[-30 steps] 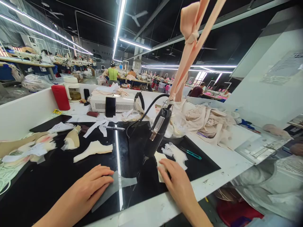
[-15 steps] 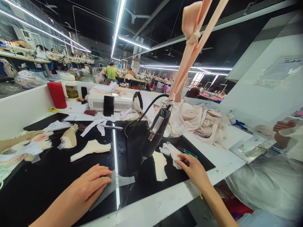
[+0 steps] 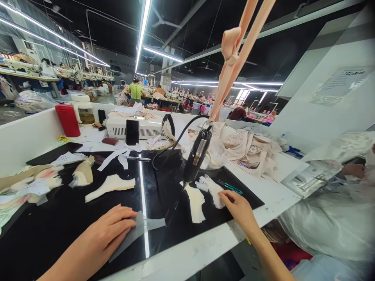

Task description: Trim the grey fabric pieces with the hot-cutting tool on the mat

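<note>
Right hand (image 3: 240, 210) moved off cream piece (image 3: 195, 203), now pinching white scrap (image 3: 215, 190) on black surface (image 3: 164, 187); left hand (image 3: 108, 230) flat on grey sheet (image 3: 155, 223). Hanging black tool (image 3: 197, 156), if swinging, could snag cream piece.

The black work surface (image 3: 67, 230) has a glossy, smooth finish, mirroring a strip of light as glass would. The grey sheet (image 3: 140, 225) is thin and translucent, while the white scrap (image 3: 215, 190) looks crumpled and rough-edged. The cream pieces (image 3: 197, 203) appear matt and soft, like padded cloth. The hanging tool (image 3: 191, 166) has a dark, slightly shiny casing — probably plastic — with a bright metal plate (image 3: 200, 149) on it. The peach straps (image 3: 225, 84) are matt cloth. The garment heap (image 3: 252, 148) mixes smooth fabric with rougher, lace-like texture; the large bag (image 3: 316, 224) is clear, wrinkled plastic.
</note>
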Available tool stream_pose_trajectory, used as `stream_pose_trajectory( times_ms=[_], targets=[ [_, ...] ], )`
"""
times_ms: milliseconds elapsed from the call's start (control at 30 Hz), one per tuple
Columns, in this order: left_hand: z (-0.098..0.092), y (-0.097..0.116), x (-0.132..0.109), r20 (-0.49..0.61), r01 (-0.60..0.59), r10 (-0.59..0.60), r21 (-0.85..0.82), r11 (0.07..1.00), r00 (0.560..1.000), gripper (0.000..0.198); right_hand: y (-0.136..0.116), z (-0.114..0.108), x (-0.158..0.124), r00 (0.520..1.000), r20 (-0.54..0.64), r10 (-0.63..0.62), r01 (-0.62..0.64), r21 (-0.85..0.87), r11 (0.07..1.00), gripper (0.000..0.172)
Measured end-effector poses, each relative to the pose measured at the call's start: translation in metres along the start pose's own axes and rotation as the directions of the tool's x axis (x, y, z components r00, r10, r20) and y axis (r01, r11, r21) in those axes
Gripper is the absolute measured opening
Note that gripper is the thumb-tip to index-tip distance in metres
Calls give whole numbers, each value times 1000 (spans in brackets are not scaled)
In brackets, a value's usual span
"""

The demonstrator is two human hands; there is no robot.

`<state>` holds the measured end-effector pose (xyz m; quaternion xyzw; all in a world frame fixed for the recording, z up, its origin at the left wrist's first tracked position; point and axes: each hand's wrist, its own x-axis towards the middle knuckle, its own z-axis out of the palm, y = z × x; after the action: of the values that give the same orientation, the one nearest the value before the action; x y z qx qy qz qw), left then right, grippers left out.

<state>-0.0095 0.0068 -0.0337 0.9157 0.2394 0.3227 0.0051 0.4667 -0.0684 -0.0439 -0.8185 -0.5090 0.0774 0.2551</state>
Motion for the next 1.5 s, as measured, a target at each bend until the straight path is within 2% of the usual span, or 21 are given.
stream_pose_trajectory(
  times_ms=[333, 633, 833, 1000, 1167, 1333, 1433, 1500],
  targets=[
    [0, 0, 0, -9, 6, -7, -13, 1000, 1000, 26, 1, -3, 2, 993, 37, 109, -113, 150, 982, 34],
    [3, -3, -2, -1, 25, -25, -42, 999, 1000, 27, -5, -14, 5, 977, -58, 206, -165, 411, 897, 34],
    [6, -4, -4, -30, 16, -17, -32, 999, 999, 25, -12, -22, 16, 960, -130, 249, -133, 569, 811, 34],
    [6, -4, -4, -11, 20, -21, -38, 999, 1000, 26, -26, -35, 27, 963, -192, 187, -13, 663, 749, 34],
    [7, -8, -6, 41, 64, -62, -47, 997, 997, 24, -47, -47, 23, 977, -198, 74, 93, 720, 688, 27],
    [6, -11, -9, 89, 84, -79, -63, 994, 993, 24, -69, -63, 5, 968, -246, 46, 174, 793, 584, 56],
    [6, -9, -7, 69, 102, -97, -86, 991, 993, 23, -88, -70, -14, 974, -224, 25, 177, 829, 531, 59],
    [6, -7, -5, 52, 137, -132, -108, 985, 990, 24, -103, -68, -31, 988, -150, -21, 139, 845, 516, 56]
  ],
)
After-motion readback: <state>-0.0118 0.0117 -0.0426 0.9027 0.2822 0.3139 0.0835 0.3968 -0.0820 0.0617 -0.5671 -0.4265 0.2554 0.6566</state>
